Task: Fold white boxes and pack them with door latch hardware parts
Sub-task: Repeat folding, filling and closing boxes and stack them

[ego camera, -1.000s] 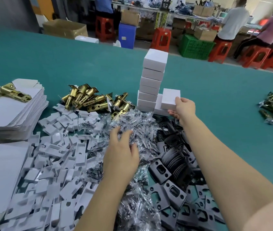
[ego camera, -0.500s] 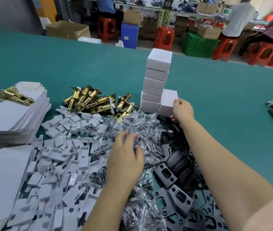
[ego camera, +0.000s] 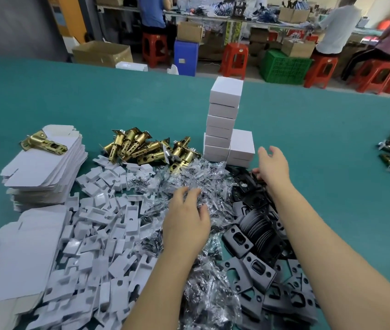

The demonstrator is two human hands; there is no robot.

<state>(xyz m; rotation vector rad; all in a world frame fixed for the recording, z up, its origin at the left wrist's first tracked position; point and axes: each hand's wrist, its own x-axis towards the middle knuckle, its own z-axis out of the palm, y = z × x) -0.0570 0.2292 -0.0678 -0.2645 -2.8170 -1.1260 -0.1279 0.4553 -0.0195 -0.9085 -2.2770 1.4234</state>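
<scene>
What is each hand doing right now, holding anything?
Left hand: fingers curled into the pile of clear screw bags; an actual grip cannot be told.
Right hand: open, holding nothing, above the black plates.

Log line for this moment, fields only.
left hand: on screw bags | right hand: open, over black plates | short box stack: beside tall box stack, not held

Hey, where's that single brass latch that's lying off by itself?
In the head view, far left: the lone brass latch lies on top of the stack of flat box blanks, left of the brass latch pile.
</scene>
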